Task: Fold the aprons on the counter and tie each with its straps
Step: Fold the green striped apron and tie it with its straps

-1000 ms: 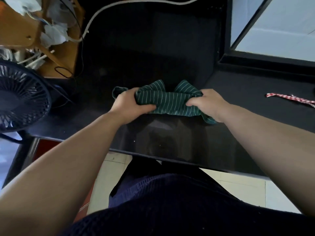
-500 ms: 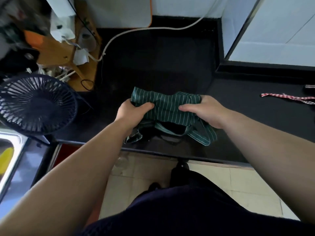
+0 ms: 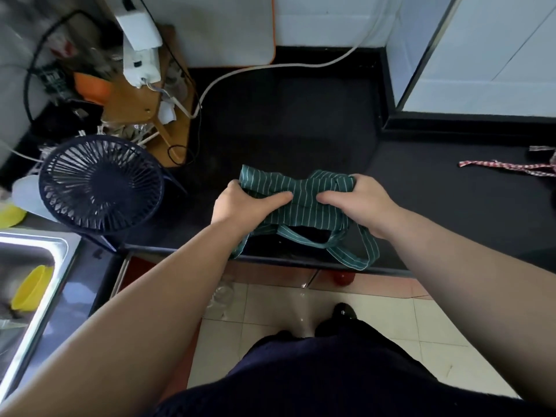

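**Green striped apron bunched in both your hands at the near counter edge**

Much of the apron [image 3: 301, 195] is hidden. Your left hand [image 3: 237, 204] covers its left end and your right hand [image 3: 364, 206] its right end, and the fingers of both curl out of sight behind the cloth. Only the two thumbs lie plainly on top, their tips close together. Both hands grip the bundle firmly. It sits over the near edge of the black counter [image 3: 285, 121], and whether it rests on the surface or is lifted just above it is hard to tell.

The fabric is soft dark green cotton with thin white stripes, creased into a rough roll. Its flat straps [image 3: 353, 255] sag in loops from the underside, past the counter's near edge.

At the far right a red checked strip [image 3: 505, 167] is cut off by the frame, so what it belongs to is unclear. On the left stands a round dark fan [image 3: 99, 183] with a ribbed grille, and the clutter beyond it is blurred. A steel sink [image 3: 61, 260] is partly cropped at the near left
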The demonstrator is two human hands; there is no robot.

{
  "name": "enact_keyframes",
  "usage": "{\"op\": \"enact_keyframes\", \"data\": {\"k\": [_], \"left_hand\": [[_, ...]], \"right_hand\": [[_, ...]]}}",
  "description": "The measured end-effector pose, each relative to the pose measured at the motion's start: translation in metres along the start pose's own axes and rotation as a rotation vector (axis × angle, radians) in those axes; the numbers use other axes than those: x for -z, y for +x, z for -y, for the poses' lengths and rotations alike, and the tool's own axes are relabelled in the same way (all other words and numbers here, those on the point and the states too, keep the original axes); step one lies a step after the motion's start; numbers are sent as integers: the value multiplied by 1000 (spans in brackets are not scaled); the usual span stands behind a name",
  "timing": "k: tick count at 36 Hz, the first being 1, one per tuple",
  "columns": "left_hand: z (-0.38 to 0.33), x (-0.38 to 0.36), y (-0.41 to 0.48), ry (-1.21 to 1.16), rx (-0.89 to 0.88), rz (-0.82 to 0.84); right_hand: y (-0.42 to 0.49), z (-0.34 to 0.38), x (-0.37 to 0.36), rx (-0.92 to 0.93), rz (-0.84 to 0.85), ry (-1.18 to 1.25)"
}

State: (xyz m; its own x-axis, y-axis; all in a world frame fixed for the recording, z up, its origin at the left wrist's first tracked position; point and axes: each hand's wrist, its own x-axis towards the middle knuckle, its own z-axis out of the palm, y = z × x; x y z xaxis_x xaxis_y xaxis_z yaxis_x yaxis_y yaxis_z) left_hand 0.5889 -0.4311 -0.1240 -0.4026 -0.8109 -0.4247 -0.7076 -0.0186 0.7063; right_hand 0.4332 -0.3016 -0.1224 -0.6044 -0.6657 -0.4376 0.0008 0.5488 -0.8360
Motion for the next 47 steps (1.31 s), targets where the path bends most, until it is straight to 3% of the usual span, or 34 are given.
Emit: {"op": "enact_keyframes", "data": {"k": [9,13,17,20,23,30,37,47], "left_hand": [[-29,-37,-19,522,-87,-238],[-39,-50,-23,624,-75,-215],[-45,-54,-25,409,-1,153],[-48,-53,-26,259,-87,341],[-46,-55,-23,257,-123,280],[-27,-72,-16,242,-13,124],[-26,-87,-17,176,20,-2],[-29,-89,-18,247,-28,-39]], "right_hand": [[-6,21,-3,96,-16,-232],[-3,17,9,85,-22,-269],[2,6,20,69,-72,-436],[7,-2,29,-24,-97,-465],[12,-7,34,-111,-9,-456],[15,-11,45,-107,274,-368],[13,-23,46,26,238,-688],[14,-20,48,105,150,-660]]}}
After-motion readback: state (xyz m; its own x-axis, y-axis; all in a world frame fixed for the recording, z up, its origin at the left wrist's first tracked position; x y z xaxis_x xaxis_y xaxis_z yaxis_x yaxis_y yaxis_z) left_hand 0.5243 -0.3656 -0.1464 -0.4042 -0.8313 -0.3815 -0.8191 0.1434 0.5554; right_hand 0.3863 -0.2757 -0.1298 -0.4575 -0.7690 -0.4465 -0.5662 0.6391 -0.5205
